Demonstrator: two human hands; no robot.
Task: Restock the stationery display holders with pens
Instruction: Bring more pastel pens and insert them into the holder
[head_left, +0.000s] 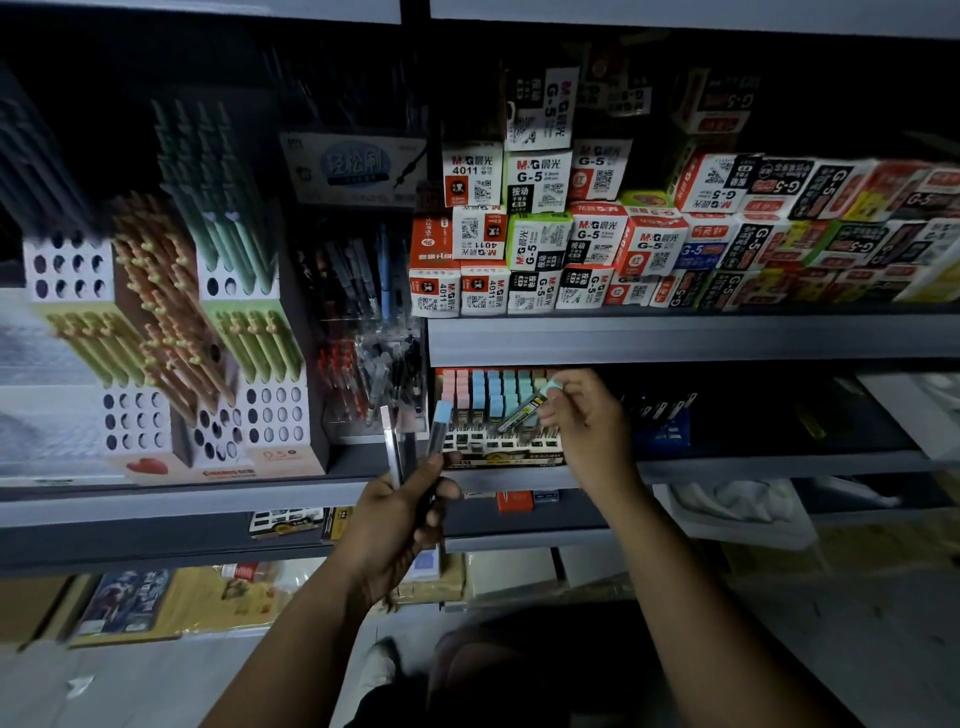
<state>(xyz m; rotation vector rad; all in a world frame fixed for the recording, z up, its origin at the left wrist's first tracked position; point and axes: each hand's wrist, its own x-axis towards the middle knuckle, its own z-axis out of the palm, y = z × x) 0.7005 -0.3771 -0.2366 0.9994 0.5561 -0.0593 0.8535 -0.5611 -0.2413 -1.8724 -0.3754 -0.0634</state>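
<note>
- Hands are seen two in number, both raised to the shelves, forearms bare.
- One bundle (410, 447) is gripped upright in the left hand (400, 525), fingers curled round it and the thumb laid across its front.
- Three slim items can be counted in that bundle: one blue-capped tube (441, 422), one clear pen (390, 447) and one darker stick between them; blur hides finer detail.
- One tilted tube (522, 410) with a blue-green cap is pinched at its cap end between thumb and fingertips of the right hand (587, 426), the remaining fingers loosely curled.
- This tube is held just above one display box (498, 453) on the lower right shelf, its lower end near the box's slots; contact cannot be told.
- Rows of capped tubes (478, 389) stand in the box, pink to the left and blue to the right; their number is blurred.
- White perforated holders (272, 413) stand on the left shelf, carrying four colour groups of pens: mint green pens (223, 208), orange pens (161, 291), yellow ones and light green ones.
- One clear holder (363, 364) with black and red pens is placed between those holders and the display box.
- Small cartons (597, 239), printed G-5 and 4011, are stacked in about three tiers on the upper right shelf (675, 338).
</note>
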